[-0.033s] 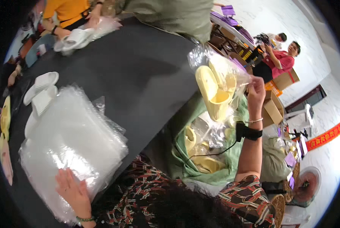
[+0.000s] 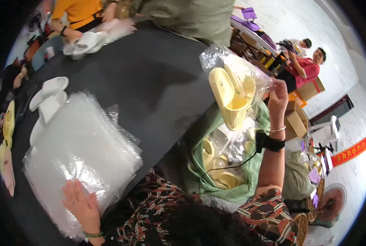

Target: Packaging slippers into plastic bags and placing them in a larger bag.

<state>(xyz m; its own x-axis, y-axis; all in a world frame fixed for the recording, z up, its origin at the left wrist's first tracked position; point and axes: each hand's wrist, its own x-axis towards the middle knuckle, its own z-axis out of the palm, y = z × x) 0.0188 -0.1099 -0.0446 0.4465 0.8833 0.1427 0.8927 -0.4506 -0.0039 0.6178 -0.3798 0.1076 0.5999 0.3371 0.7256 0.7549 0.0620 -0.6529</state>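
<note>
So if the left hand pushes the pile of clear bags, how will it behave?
The bags look thin and glossy, so the top sheets would probably slide over each other, not move as one block. Crinkled edges suggest they are floppy and light. The left hand lying flat on them likely steadies the pile.

A pair of pale yellow slippers [image 2: 231, 96] hangs inside a clear plastic bag [image 2: 248, 74], held up past the table's right edge, toes pointing down. A thick stack of clear plastic bags [image 2: 78, 156] lies flat on the dark table [image 2: 150, 78], near its front left.
</note>
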